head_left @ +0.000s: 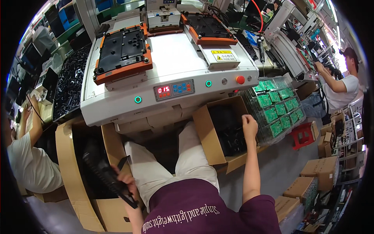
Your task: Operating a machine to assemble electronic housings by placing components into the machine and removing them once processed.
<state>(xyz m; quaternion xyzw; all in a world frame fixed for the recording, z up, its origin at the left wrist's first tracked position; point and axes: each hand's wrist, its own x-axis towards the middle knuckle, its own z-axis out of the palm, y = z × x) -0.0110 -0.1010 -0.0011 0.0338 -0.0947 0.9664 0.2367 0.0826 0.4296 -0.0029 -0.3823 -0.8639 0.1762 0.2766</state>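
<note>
A long black part [102,171] is held in the left hand [125,182]. The grip is closed on its lower portion, but the exact finger contact is blurred. The part is held above the open left box [65,152], beside the left thigh. Its long axis is slanted: 1 end is pointed to the upper left, toward the far side of the box, and the other to the lower right, toward the forearm.

The right hand [250,126] is held at the right edge of the right box [208,140]. Its grip is narrow, with the fingers curled in; whether anything is held cannot be told. Black pieces [230,142] are contained in that box. Beyond the lap, 2 orange-framed plates [122,50] are carried by a white machine [175,48].
</note>
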